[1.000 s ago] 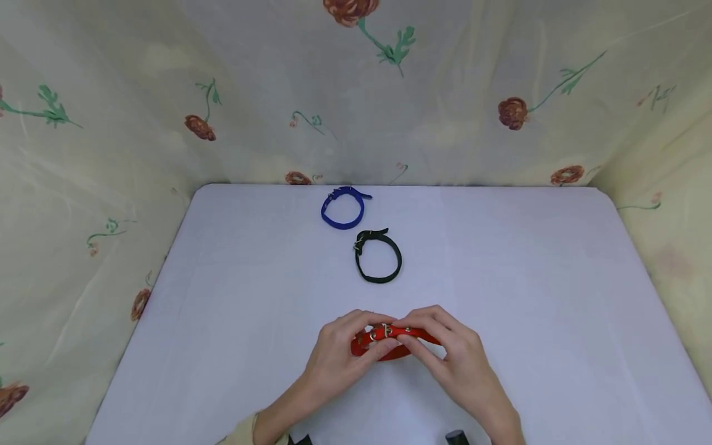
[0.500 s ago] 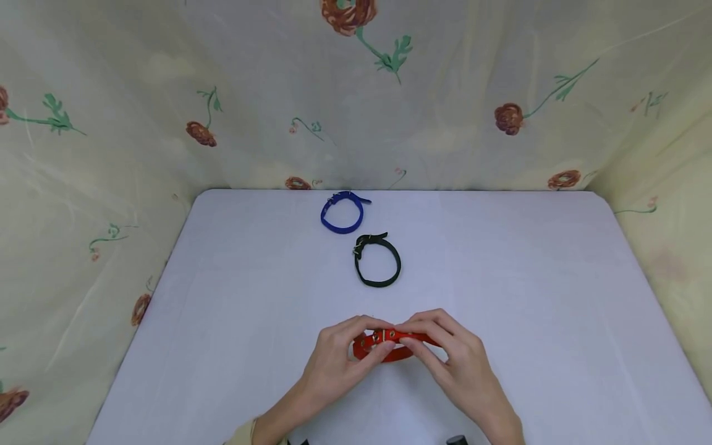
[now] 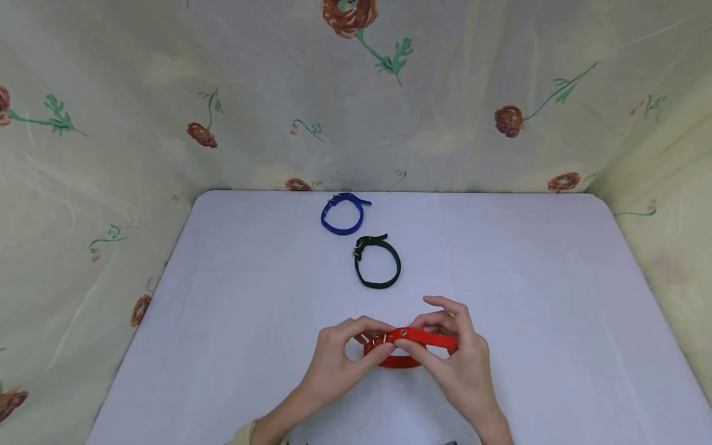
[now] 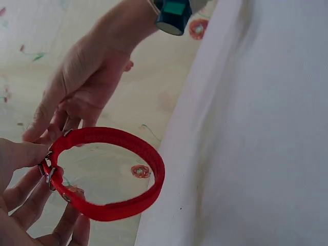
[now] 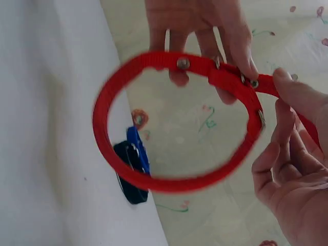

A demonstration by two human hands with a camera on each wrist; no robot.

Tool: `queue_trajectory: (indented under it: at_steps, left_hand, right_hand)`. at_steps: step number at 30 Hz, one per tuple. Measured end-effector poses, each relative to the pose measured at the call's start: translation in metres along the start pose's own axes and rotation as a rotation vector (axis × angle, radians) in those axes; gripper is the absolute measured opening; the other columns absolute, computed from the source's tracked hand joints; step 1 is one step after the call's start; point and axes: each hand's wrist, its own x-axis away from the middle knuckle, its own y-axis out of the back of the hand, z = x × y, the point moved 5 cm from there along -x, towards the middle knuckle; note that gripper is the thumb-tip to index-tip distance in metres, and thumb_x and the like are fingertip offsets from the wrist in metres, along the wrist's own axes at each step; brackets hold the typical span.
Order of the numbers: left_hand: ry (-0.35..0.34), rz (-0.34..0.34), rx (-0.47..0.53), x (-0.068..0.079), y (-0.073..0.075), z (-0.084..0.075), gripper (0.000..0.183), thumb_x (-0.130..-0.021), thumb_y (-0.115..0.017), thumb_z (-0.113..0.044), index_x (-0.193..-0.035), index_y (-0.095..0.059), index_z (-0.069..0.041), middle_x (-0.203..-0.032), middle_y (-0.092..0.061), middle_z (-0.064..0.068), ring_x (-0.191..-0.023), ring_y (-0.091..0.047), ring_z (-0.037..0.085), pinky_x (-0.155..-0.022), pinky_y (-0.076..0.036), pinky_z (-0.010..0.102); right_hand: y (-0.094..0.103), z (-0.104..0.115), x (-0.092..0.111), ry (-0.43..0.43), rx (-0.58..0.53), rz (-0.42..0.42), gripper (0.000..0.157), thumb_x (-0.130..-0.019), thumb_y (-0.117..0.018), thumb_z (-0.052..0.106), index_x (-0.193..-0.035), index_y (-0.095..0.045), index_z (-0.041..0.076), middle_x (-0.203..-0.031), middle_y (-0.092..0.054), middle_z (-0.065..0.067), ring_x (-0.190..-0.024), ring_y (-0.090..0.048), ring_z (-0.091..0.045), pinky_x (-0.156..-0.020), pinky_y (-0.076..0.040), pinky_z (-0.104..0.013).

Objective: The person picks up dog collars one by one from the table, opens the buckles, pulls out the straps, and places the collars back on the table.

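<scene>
A red collar (image 3: 400, 362) is held as a closed loop above the table, close to the person. My left hand (image 3: 336, 355) pinches it near the metal buckle (image 3: 384, 338), between thumb and fingers. Just to the right, my right hand (image 3: 458, 358) grips the strap's loose end (image 3: 434, 338), its index finger lifted away. The right wrist view shows the whole red loop (image 5: 174, 184), with metal rivets along the band and the strap tail (image 5: 266, 84) running through the buckle into the right hand. In the left wrist view, fingers partly cover the buckle.
A black collar (image 3: 378, 285) lies buckled on the white table (image 3: 222, 278), ahead of the hands. Behind it, near the far edge, lies a blue collar (image 3: 340, 231). Flower-patterned cloth (image 3: 250, 74) encloses the back and sides.
The strap's loose end now points right past the buckle, pulled further through. My right index finger has lifted. The left hand keeps its hold, and the other two collars stay put.
</scene>
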Motion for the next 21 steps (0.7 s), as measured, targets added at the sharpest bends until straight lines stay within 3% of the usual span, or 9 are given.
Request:
queue_trajectory:
  at_steps: [6,12,18,21]
  left_hand:
    - [0.067,0.004,0.101,0.000,0.000,0.003,0.021,-0.101,-0.077,-0.034,-0.121,-0.076,-0.029,-0.103,-0.083,-0.010,-0.091,-0.074,0.003,-0.082,-0.063,0.030]
    - [0.112,0.008,0.112,0.000,0.000,0.007,0.024,-0.102,-0.076,-0.036,-0.124,-0.076,-0.028,-0.107,-0.083,-0.007,-0.092,-0.073,0.004,-0.083,-0.062,0.031]
    - [0.157,0.007,0.140,0.000,0.001,0.011,0.024,-0.101,-0.077,-0.033,-0.125,-0.076,-0.028,-0.110,-0.082,-0.006,-0.093,-0.074,0.006,-0.086,-0.061,0.030]
    - [0.191,0.019,0.188,0.000,0.001,0.012,0.025,-0.101,-0.077,-0.030,-0.126,-0.076,-0.027,-0.115,-0.081,-0.004,-0.098,-0.074,0.008,-0.090,-0.060,0.029]
  right_hand:
    - [-0.004,-0.002,0.000,-0.025,-0.098,0.059,0.077,-0.083,-0.087,-0.007,-0.149,-0.052,0.010,-0.104,-0.080,-0.004,-0.082,-0.066,-0.006,-0.075,-0.056,-0.013]
    - [-0.007,-0.006,-0.001,-0.113,-0.093,0.085,0.090,-0.088,-0.083,-0.007,-0.162,-0.036,0.014,-0.108,-0.078,-0.002,-0.094,-0.075,-0.008,-0.096,-0.056,-0.011]
    - [-0.010,-0.015,0.000,-0.239,-0.148,0.171,0.042,-0.095,-0.081,0.006,-0.134,-0.065,0.011,-0.116,-0.078,-0.002,-0.097,-0.076,-0.010,-0.090,-0.062,-0.019]
    - [-0.011,-0.018,0.001,-0.297,-0.153,0.217,0.029,-0.097,-0.081,0.012,-0.124,-0.071,0.015,-0.115,-0.077,0.001,-0.098,-0.076,-0.010,-0.089,-0.064,-0.023]
